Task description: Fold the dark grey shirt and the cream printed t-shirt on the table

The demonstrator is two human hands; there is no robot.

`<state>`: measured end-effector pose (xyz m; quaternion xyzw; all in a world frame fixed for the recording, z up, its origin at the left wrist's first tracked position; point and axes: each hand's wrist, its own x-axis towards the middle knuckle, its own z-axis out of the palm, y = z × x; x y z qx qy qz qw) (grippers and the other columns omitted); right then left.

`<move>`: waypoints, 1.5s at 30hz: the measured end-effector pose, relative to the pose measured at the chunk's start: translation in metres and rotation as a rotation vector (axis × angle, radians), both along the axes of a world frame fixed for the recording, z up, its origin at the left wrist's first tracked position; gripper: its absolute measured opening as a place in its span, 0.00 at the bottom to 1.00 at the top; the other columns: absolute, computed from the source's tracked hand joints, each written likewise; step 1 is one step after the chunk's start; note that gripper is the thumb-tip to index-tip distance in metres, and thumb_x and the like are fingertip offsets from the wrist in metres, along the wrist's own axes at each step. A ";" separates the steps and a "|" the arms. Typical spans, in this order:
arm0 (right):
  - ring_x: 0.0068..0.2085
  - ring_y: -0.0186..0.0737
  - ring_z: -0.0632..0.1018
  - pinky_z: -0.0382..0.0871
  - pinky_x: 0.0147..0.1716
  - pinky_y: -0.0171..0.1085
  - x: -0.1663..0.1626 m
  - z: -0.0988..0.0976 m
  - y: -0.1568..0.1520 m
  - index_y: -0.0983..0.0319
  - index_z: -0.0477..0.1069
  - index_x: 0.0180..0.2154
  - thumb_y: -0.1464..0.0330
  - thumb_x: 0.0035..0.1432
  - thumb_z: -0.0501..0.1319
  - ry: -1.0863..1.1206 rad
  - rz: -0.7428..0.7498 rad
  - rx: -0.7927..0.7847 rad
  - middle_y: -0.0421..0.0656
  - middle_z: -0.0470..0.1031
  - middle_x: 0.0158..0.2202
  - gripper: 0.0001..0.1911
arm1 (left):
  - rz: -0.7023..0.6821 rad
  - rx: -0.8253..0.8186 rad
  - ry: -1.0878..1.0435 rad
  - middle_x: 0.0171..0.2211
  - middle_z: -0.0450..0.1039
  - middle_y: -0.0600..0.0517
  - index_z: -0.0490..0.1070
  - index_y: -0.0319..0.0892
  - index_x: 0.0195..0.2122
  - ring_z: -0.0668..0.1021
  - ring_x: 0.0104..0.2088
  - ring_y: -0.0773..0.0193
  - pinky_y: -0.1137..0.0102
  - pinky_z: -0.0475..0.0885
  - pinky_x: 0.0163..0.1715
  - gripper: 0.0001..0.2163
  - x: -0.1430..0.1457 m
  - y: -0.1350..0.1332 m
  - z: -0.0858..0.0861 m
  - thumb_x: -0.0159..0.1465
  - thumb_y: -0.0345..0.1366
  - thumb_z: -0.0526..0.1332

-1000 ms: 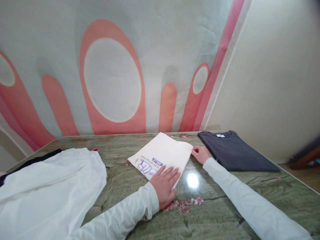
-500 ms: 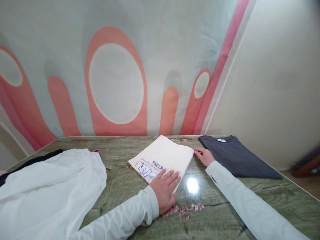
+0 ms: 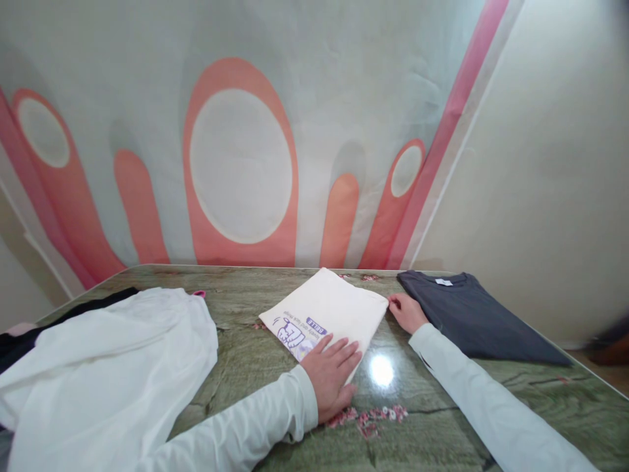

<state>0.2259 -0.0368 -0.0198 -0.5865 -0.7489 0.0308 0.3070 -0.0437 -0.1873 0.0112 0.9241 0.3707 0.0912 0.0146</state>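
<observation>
A cream T-shirt (image 3: 339, 298), folded into a small flat packet with a purple cartoon print and lettering, lies at an angle on the table. Across its near corner my left hand (image 3: 331, 377) rests palm down, fingers stretched out and slightly spread. My right hand (image 3: 407, 313) is at the packet's right corner, thumb and fingertips pinched together on the edge of the cloth. Just right of that hand lies a folded dark grey T-shirt (image 3: 472, 321), its neckline and white label facing the far edge.
On the left, a loose white garment (image 3: 118, 367) lies heaped over a black one (image 3: 93, 313), with a small pink bit (image 3: 199, 294) showing behind. The wood-patterned table (image 3: 236, 387) has blossom prints and a bright light reflection. A wall with coral shapes (image 3: 240, 249) stands behind the far edge.
The view has swung slightly left, so everything appears a little farther right. Both hands keep their places on the cream T-shirt, which looks the same.
</observation>
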 end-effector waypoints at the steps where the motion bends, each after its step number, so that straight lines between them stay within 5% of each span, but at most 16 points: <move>1: 0.34 0.41 0.72 0.65 0.38 0.41 -0.004 0.003 -0.002 0.66 0.69 0.35 0.69 0.51 0.49 -0.011 -0.002 0.033 0.48 0.72 0.34 0.13 | 0.005 -0.001 -0.008 0.58 0.52 0.50 0.52 0.44 0.56 0.57 0.56 0.56 0.56 0.45 0.55 0.24 -0.002 0.001 0.002 0.60 0.48 0.46; 6: 0.53 0.42 0.62 0.54 0.52 0.44 -0.050 0.016 -0.026 0.65 0.60 0.51 0.69 0.56 0.45 -0.152 0.213 0.188 0.49 0.63 0.51 0.21 | 0.152 0.047 -0.021 0.57 0.53 0.48 0.55 0.42 0.55 0.55 0.57 0.57 0.57 0.45 0.55 0.23 -0.023 0.016 0.011 0.63 0.47 0.42; 11: 0.58 0.41 0.53 0.48 0.55 0.45 -0.085 0.013 -0.044 0.58 0.53 0.56 0.60 0.60 0.42 -0.369 0.431 -0.031 0.42 0.52 0.59 0.24 | 0.289 0.018 0.059 0.59 0.49 0.48 0.50 0.43 0.58 0.53 0.58 0.53 0.51 0.44 0.54 0.27 -0.037 0.020 0.003 0.61 0.51 0.43; 21: 0.60 0.42 0.49 0.45 0.55 0.49 -0.034 -0.009 -0.006 0.60 0.43 0.59 0.52 0.58 0.34 -0.444 0.037 -0.264 0.42 0.45 0.61 0.32 | 0.267 -0.063 0.046 0.60 0.44 0.49 0.45 0.46 0.59 0.49 0.59 0.52 0.44 0.41 0.51 0.27 -0.039 0.010 0.009 0.61 0.52 0.40; 25: 0.60 0.43 0.46 0.42 0.56 0.50 -0.037 -0.011 -0.009 0.65 0.43 0.59 0.53 0.58 0.35 -0.445 -0.098 -0.127 0.44 0.44 0.61 0.33 | 0.272 -0.080 0.021 0.60 0.44 0.49 0.45 0.46 0.59 0.49 0.59 0.52 0.43 0.42 0.51 0.28 -0.041 0.008 0.012 0.61 0.53 0.39; 28: 0.61 0.41 0.44 0.39 0.57 0.48 -0.046 -0.008 -0.016 0.63 0.42 0.60 0.54 0.59 0.35 -0.489 0.004 -0.058 0.42 0.42 0.62 0.32 | 0.270 -0.078 0.015 0.60 0.44 0.49 0.45 0.46 0.59 0.49 0.59 0.52 0.42 0.41 0.50 0.27 -0.040 0.006 0.012 0.61 0.53 0.39; 31: 0.60 0.40 0.46 0.41 0.57 0.47 -0.048 -0.008 -0.017 0.59 0.44 0.59 0.53 0.58 0.34 -0.513 0.118 -0.170 0.39 0.45 0.61 0.31 | 0.266 -0.060 0.030 0.60 0.44 0.49 0.45 0.47 0.59 0.49 0.59 0.52 0.42 0.42 0.50 0.27 -0.040 0.006 0.012 0.61 0.53 0.38; 37: 0.60 0.44 0.47 0.40 0.55 0.53 -0.043 0.000 -0.006 0.64 0.46 0.59 0.53 0.58 0.34 -0.470 -0.084 -0.256 0.44 0.46 0.61 0.32 | 0.349 -0.005 0.024 0.59 0.49 0.47 0.52 0.45 0.57 0.57 0.56 0.54 0.53 0.55 0.49 0.26 -0.058 0.028 0.017 0.61 0.53 0.39; 39: 0.61 0.44 0.45 0.39 0.55 0.52 -0.061 0.008 -0.008 0.64 0.45 0.59 0.55 0.59 0.35 -0.468 -0.002 -0.196 0.45 0.45 0.61 0.31 | 0.398 0.036 0.020 0.58 0.50 0.46 0.54 0.43 0.56 0.56 0.56 0.54 0.54 0.53 0.51 0.26 -0.070 0.039 0.015 0.61 0.51 0.40; 45: 0.60 0.42 0.46 0.44 0.55 0.47 -0.165 0.026 -0.012 0.57 0.42 0.60 0.56 0.60 0.35 -0.432 0.576 -0.205 0.40 0.40 0.62 0.28 | 0.424 0.069 0.049 0.59 0.50 0.47 0.49 0.43 0.58 0.54 0.58 0.56 0.56 0.48 0.54 0.28 -0.088 0.051 -0.004 0.61 0.52 0.41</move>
